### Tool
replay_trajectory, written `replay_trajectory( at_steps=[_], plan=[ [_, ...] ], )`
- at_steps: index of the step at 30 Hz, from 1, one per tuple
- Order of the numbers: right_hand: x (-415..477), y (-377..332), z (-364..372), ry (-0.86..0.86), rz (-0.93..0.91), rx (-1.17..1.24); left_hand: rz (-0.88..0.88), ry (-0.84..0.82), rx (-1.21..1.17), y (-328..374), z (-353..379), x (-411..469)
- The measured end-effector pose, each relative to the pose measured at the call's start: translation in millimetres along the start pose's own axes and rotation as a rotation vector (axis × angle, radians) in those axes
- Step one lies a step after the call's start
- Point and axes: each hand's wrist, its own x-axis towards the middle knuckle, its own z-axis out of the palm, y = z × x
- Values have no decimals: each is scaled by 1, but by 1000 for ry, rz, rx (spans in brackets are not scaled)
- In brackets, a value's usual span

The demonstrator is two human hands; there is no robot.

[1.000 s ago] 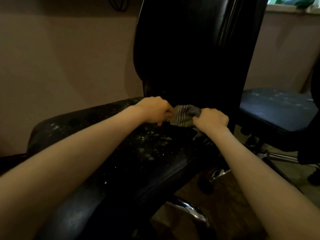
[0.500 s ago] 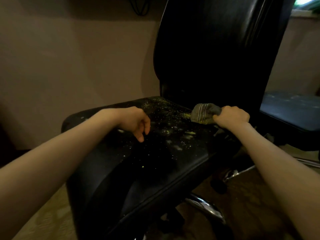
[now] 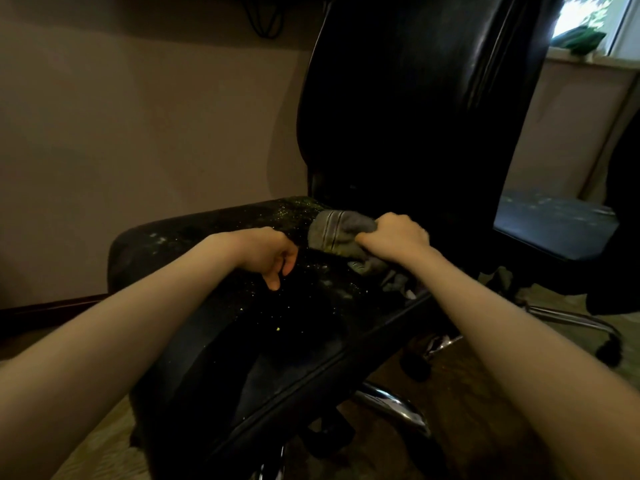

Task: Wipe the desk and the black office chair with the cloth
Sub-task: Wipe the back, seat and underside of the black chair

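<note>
While right hand (image 3: 393,237) fingers clamp bunched cloth (image 3: 337,233) on black office chair (image 3: 263,306) seat, left hand (image 3: 268,254) hovers, fingers loosely curled, empty.

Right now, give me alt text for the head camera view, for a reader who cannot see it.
A person's right hand grips a bunched grey striped cloth at the rear of the crumb-speckled seat of a black office chair. The left hand, loosely curled and empty, is over the seat beside it; a second chair stands to the right.
</note>
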Motion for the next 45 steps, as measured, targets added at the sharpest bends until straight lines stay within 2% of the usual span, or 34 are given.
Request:
replay_trajectory(
  at_steps=[3, 6, 9, 15, 19, 22, 25, 27, 29, 32, 36, 39, 41, 45],
  plan=[
    [10, 22, -8, 200, 65, -119, -5, 17, -20, -3, 2, 0],
    [10, 32, 1, 82, 171, -238, -14, 26, -39, -5, 4, -1],
    [4, 19, 10, -9, 127, -302, -15, 20, -68, -7, 6, 0],
    [-9, -41, 19, -121, -77, -144, -27, 32, -126, -9, 8, -1],
    [-11, -49, 17, -173, -51, 71, -36, 30, -111, -9, 7, -3],
    [-6, -23, -3, -7, 13, 111, -49, 44, -108, -9, 8, -3],
    [-2, 10, -14, 174, 48, -110, -58, 40, -95, -9, 7, -2],
    [-4, 22, -8, 120, 108, -236, -62, 45, -91, -7, 7, -1],
    [-9, 25, 0, 30, 151, -255, -65, 50, -97, -7, 9, 0],
    [-15, 5, 2, -29, 89, -168, -52, 73, -125, -12, 12, 0],
    [-24, -52, 12, -222, -48, 27, -24, 122, -143, -15, 14, -3],
    [-23, -79, 14, -332, -79, 125, -14, 170, -91, -17, 12, -14],
    [-19, -75, 1, -289, -62, 116, 15, 214, -72, -24, 10, -23],
    [-15, -47, -22, 2, 8, -56, 13, 321, -35, -36, 2, -36]
  ],
)
